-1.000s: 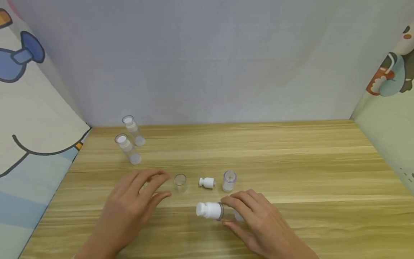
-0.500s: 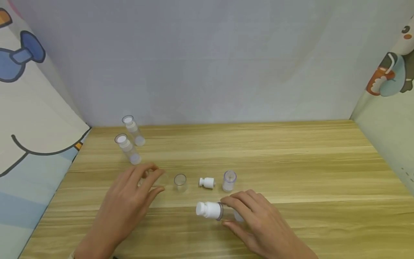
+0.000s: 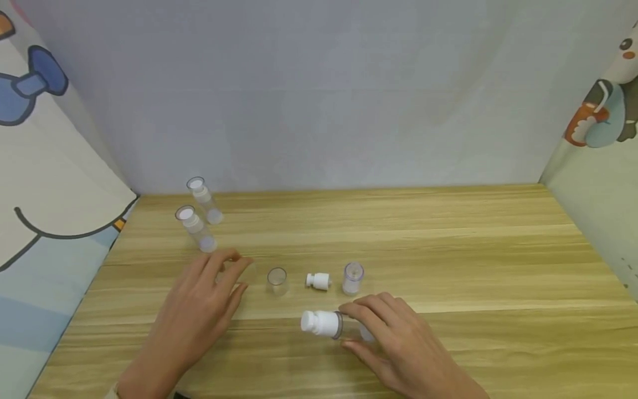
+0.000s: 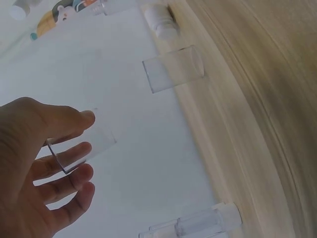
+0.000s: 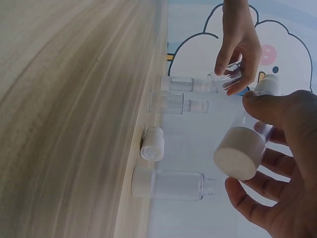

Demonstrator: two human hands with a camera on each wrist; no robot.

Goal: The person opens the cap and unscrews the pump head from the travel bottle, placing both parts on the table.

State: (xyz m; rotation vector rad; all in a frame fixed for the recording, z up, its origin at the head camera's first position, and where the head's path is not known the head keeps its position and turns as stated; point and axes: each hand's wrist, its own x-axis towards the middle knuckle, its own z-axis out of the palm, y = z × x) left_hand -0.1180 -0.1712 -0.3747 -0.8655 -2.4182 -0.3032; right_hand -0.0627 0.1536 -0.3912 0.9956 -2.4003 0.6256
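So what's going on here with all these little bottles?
A person's left hand pinches a clear cap, while the right hand grips a pump bottle, tilted over with its white top pointing left and no cap on. Between and beyond the hands, another clear cap stands, a white pump lies sideways, and a pumpless bottle stands upright. Two capped bottles stand at the far left.

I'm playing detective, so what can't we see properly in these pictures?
- Head view: the left hand hides part of the clear cap it holds.
- Head view: the right hand covers some of the white-topped bottle it grips.
- Left wrist view: the bottom edge cuts off the standing bottles.
- Head view: a dark thing, cut off by the bottom edge.
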